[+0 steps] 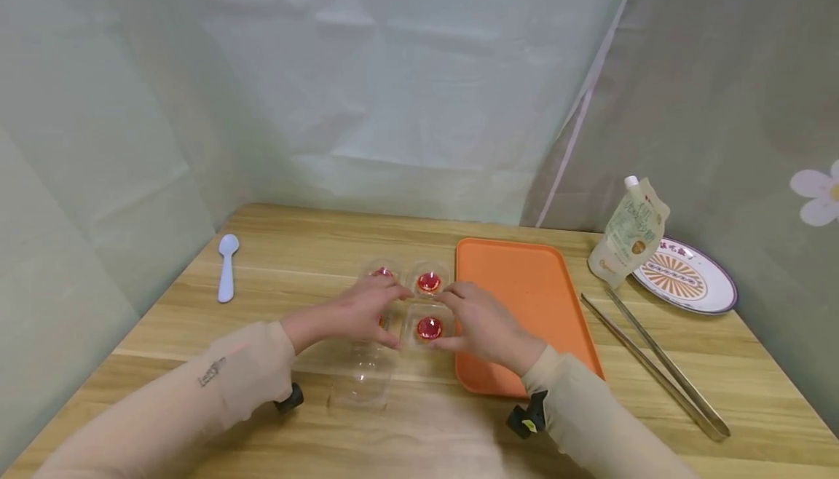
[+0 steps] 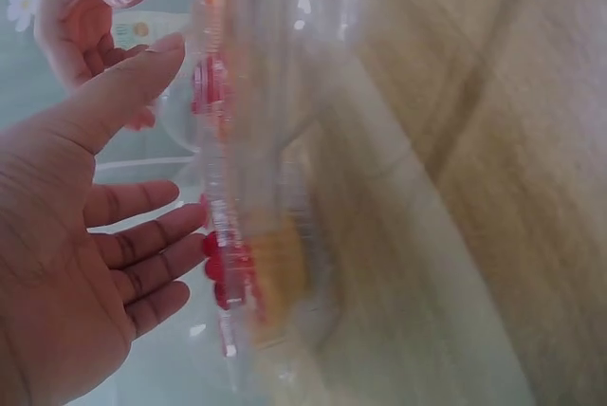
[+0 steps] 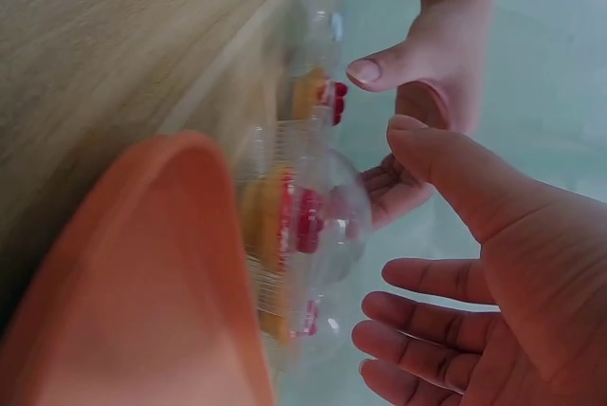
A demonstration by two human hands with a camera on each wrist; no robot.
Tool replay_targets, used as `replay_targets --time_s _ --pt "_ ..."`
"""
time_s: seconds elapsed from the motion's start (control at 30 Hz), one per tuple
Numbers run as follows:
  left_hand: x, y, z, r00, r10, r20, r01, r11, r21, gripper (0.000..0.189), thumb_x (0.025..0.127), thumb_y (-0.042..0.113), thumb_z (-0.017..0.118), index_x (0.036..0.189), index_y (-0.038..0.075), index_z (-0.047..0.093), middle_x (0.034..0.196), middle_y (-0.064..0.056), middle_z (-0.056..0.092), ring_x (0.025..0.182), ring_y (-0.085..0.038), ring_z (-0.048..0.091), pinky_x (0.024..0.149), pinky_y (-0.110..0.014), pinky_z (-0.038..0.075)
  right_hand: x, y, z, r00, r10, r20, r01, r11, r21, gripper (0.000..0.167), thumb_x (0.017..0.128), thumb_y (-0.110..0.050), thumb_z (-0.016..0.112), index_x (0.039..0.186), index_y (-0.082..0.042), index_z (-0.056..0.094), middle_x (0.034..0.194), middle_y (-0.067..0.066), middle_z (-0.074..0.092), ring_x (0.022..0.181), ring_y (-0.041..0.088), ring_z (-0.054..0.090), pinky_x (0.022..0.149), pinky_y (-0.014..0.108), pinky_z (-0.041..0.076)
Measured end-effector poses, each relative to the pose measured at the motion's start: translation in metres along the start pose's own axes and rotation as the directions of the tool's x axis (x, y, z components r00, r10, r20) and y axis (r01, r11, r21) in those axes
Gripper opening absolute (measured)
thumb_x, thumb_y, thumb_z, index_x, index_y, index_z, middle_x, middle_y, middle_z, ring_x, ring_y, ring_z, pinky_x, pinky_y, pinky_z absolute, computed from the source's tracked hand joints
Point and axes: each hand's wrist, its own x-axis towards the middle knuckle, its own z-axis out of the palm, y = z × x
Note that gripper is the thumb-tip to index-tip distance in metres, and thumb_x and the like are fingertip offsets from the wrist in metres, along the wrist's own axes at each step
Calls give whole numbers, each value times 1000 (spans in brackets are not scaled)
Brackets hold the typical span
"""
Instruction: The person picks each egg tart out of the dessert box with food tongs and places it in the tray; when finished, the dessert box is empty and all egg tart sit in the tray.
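A transparent plastic container (image 1: 406, 337) sits mid-table with small tarts in its compartments; a red-topped tart (image 1: 429, 328) and a farther one (image 1: 429, 282) show best. Transparent domes cover tarts in the right wrist view. Over the left compartments is my left hand (image 1: 360, 310), fingers extended and partly hiding the tarts there. My right hand (image 1: 485, 325) hovers by the right edge, its thumb and fingers apart. Both wrist views show loose fingers with nothing gripped; whether fingertips touch the plastic is unclear. A transparent dome-shaped piece (image 1: 363, 377) lies at the front left.
An orange tray (image 1: 524, 304) stands right of the container, under my right hand. Farther right are metal tongs (image 1: 662, 370), a spouted pouch (image 1: 629, 235) and a patterned oval plate (image 1: 684, 275). A pale blue spoon (image 1: 226, 268) lies far left.
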Motion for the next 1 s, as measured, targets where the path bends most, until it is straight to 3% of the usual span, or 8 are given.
replay_targets --time_s 0.17,0.37,0.6,0.77,1.0 --pt "5 -2 6 999 -3 41 4 1000 -12 81 69 48 82 132 6 54 128 -10 59 120 -26 52 105 -47 42 5 2 7 999 1 54 1 999 -41 71 74 -52 76 125 -4 61 116 10 64 107 26 60 97 39 50" --pt "8 -2 8 997 -29 70 32 999 -35 80 69 48 82 131 7 54 125 -7 59 116 -23 52 104 -46 42 10 3 12 998 -4 66 7 999 -49 74 73 -55 76 127 -6 60 119 9 64 109 25 60 97 39 50" --pt "10 -5 12 997 -17 76 20 999 -37 80 69 47 82 132 7 54 124 -6 61 120 -24 52 109 -48 37 18 1 19 992 -34 125 46 995 -89 68 74 -59 72 128 -19 63 130 6 61 111 25 59 96 42 50" --pt "12 -5 15 998 -10 69 14 999 -52 80 68 48 83 130 6 54 122 -6 62 119 -25 53 109 -50 36 19 -1 22 991 7 134 10 992 -129 79 71 -61 73 131 -12 58 124 6 62 107 24 59 94 40 51" --pt "11 -6 16 998 -21 60 25 997 -78 80 67 48 83 130 7 54 120 -5 62 118 -23 54 109 -50 35 19 -4 23 992 16 129 7 985 -170 80 70 -62 74 128 -10 59 118 6 63 101 23 59 89 39 52"
